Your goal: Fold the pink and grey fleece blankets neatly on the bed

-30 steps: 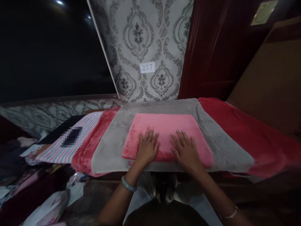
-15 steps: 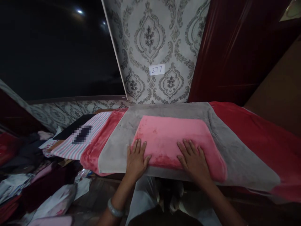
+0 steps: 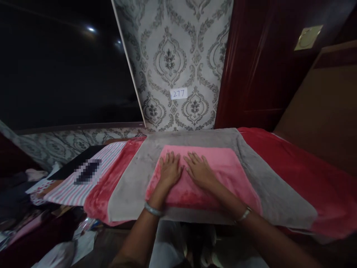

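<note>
A folded pink plush cloth (image 3: 220, 160) lies flat in the middle of a grey cloth (image 3: 131, 178). On its left part rests my left hand (image 3: 170, 169), palm down with fingers spread. My right hand (image 3: 199, 169) lies close beside it near the pink cloth's centre, also flat, fingers apart. Neither hand grips anything. The grey cloth is spread over red plush fabric (image 3: 273, 152), which shows at both sides.
Left of the red fabric lies a striped cloth (image 3: 67, 190) with a dark blurred patch. A large black screen (image 3: 64, 67) hangs behind. A paper marked 277 (image 3: 179, 93) is on the patterned wall. Clothes and bags (image 3: 61, 255) litter the floor at left.
Both hands have slid forward over the pink cloth, and my right hand has also moved left, closer to my left hand. The camera view has shifted slightly up and right.
</note>
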